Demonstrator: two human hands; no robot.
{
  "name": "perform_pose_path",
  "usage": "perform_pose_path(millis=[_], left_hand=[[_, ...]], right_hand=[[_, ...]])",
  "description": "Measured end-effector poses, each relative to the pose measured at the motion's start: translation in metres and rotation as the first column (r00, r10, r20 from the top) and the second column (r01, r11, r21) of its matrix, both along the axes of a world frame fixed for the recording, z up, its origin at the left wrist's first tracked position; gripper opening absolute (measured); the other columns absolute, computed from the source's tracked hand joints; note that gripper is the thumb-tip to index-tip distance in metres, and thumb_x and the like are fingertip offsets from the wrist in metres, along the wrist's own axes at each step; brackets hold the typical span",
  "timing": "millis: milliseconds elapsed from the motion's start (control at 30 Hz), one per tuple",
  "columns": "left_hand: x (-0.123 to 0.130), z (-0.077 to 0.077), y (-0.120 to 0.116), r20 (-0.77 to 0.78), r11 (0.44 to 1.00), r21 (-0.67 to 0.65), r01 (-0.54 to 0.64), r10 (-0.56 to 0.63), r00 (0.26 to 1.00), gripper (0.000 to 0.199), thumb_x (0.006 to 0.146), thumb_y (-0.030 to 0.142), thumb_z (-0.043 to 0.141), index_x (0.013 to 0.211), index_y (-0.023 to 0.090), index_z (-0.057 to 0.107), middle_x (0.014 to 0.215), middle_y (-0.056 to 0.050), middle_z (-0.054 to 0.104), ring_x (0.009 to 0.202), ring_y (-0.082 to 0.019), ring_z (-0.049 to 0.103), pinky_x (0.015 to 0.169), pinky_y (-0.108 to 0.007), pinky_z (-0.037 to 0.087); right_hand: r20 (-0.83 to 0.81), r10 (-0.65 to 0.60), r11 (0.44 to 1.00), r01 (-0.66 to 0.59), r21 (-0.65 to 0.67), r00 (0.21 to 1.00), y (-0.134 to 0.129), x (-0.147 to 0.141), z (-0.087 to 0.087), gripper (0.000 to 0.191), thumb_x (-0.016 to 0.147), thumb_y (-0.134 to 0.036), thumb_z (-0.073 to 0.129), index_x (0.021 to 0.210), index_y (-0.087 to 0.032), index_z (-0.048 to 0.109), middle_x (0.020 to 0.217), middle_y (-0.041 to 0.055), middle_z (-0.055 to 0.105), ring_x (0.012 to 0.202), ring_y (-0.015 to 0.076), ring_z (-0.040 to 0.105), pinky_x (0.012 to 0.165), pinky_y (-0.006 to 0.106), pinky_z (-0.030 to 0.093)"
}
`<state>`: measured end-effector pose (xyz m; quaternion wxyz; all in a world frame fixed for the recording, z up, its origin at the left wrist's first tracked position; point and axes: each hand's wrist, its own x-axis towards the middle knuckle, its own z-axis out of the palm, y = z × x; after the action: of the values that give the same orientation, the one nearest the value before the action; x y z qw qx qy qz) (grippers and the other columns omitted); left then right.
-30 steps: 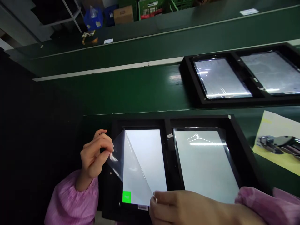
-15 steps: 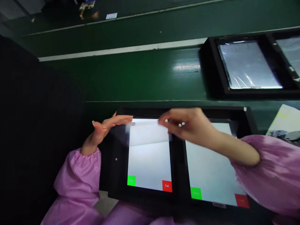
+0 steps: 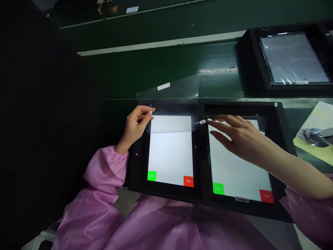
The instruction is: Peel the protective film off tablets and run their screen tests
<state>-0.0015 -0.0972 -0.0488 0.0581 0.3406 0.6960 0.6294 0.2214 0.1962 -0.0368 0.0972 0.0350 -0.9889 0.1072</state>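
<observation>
My left hand [image 3: 137, 125] pinches the lower left edge of a clear plastic film [image 3: 179, 99], which bears a white label [image 3: 163, 86]. The film tilts up over the top of the lit left tablet [image 3: 170, 152], and its lower part overlaps that screen. My right hand [image 3: 235, 133] is open, its fingers spread above the top of the right tablet [image 3: 239, 170]. Close to its fingertips is a small white tab [image 3: 202, 122]; whether they touch it I cannot tell. Both screens show a green box at lower left and a red one at lower right.
A black frame [image 3: 136, 177] surrounds both tablets. Beyond it, on the green surface [image 3: 117, 76], another black frame [image 3: 251, 66] holds a film-covered screen [image 3: 293, 59]. At the right, shiny metal pieces [image 3: 313, 137] lie on yellowish paper [image 3: 318, 116].
The clear film now stands raised beyond the left tablet's top edge. My left hand has closed on its edge. My right hand has moved right, away from the left tablet, with its fingers spread.
</observation>
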Motion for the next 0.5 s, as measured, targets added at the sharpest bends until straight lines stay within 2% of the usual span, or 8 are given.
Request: perform_pose_path(millis=[67,133,200,267,333,400,467,500], left_hand=[[-0.001,-0.002,0.000,-0.031,1.000,0.007,0.000,0.001,1.000,0.027,0.099,0.047,0.074,0.104,0.021,0.070,0.109,-0.007,0.081,0.082,-0.015,0.080,0.077,-0.028,0.068],[-0.001,-0.003,0.000,-0.043,1.000,0.010,-0.005,0.006,0.999,0.029,0.099,0.049,0.073,0.104,0.021,0.069,0.108,-0.006,0.081,0.084,-0.015,0.081,0.077,-0.028,0.069],[-0.002,-0.004,0.001,-0.051,1.000,0.019,-0.010,0.011,0.999,0.031,0.099,0.051,0.073,0.104,0.021,0.068,0.107,-0.006,0.080,0.091,-0.017,0.081,0.078,-0.029,0.069],[-0.003,-0.004,0.002,-0.063,1.000,0.024,-0.009,0.011,0.998,0.031,0.099,0.052,0.073,0.104,0.022,0.068,0.106,-0.005,0.079,0.095,-0.018,0.081,0.079,-0.029,0.069],[-0.003,-0.004,0.002,-0.078,1.000,0.015,-0.006,0.007,0.997,0.030,0.099,0.052,0.073,0.104,0.022,0.068,0.106,-0.005,0.079,0.092,-0.018,0.081,0.079,-0.029,0.069],[-0.003,-0.004,0.001,-0.085,1.000,-0.003,-0.018,0.017,0.996,0.030,0.099,0.051,0.073,0.104,0.022,0.068,0.106,-0.005,0.079,0.085,-0.016,0.081,0.077,-0.029,0.069],[-0.003,-0.004,0.000,-0.088,0.999,-0.008,-0.035,0.034,0.996,0.030,0.099,0.051,0.073,0.104,0.022,0.067,0.105,-0.005,0.079,0.081,-0.015,0.080,0.076,-0.028,0.068],[-0.002,-0.004,0.000,-0.088,0.999,-0.003,-0.043,0.043,0.995,0.029,0.099,0.050,0.073,0.104,0.022,0.067,0.105,-0.004,0.079,0.080,-0.015,0.080,0.075,-0.027,0.067]], right_hand=[[-0.066,0.015,0.994,-0.007,0.110,0.998,-0.006,0.000,0.003,0.045,0.113,-0.042,0.035,0.138,-0.023,0.067,0.135,0.0159,0.069,0.105,0.0383,0.069,0.079,0.052,0.054],[-0.151,0.028,0.984,-0.001,0.178,0.988,-0.018,0.003,0.015,0.040,0.113,-0.036,0.038,0.132,-0.020,0.069,0.128,0.0147,0.073,0.098,0.0352,0.069,0.077,0.049,0.051],[-0.206,0.040,0.983,-0.001,0.184,0.978,-0.040,0.012,0.030,0.030,0.112,-0.027,0.047,0.126,-0.018,0.071,0.117,0.0117,0.076,0.094,0.0301,0.068,0.080,0.046,0.049],[-0.193,0.136,0.984,-0.110,0.142,0.972,-0.069,0.021,0.037,0.026,0.110,-0.024,0.054,0.128,-0.019,0.072,0.115,0.0103,0.075,0.096,0.0262,0.067,0.084,0.042,0.048],[-0.131,0.274,0.958,-0.259,0.125,0.953,-0.099,0.026,0.032,0.032,0.110,-0.032,0.058,0.139,-0.023,0.068,0.123,0.0103,0.071,0.099,0.0250,0.064,0.084,0.040,0.046],[-0.076,0.339,0.933,-0.324,0.159,0.938,-0.118,0.022,0.020,0.045,0.108,-0.046,0.061,0.150,-0.030,0.063,0.129,0.0097,0.069,0.095,0.0241,0.061,0.082,0.040,0.044],[-0.058,0.277,0.936,-0.256,0.240,0.959,-0.119,0.012,0.010,0.053,0.105,-0.056,0.062,0.153,-0.034,0.060,0.124,0.0092,0.069,0.089,0.0237,0.058,0.079,0.040,0.042],[-0.067,0.217,0.943,-0.191,0.273,0.974,-0.113,0.008,0.009,0.053,0.105,-0.057,0.060,0.152,-0.032,0.062,0.119,0.0105,0.069,0.088,0.0245,0.057,0.078,0.040,0.041]])
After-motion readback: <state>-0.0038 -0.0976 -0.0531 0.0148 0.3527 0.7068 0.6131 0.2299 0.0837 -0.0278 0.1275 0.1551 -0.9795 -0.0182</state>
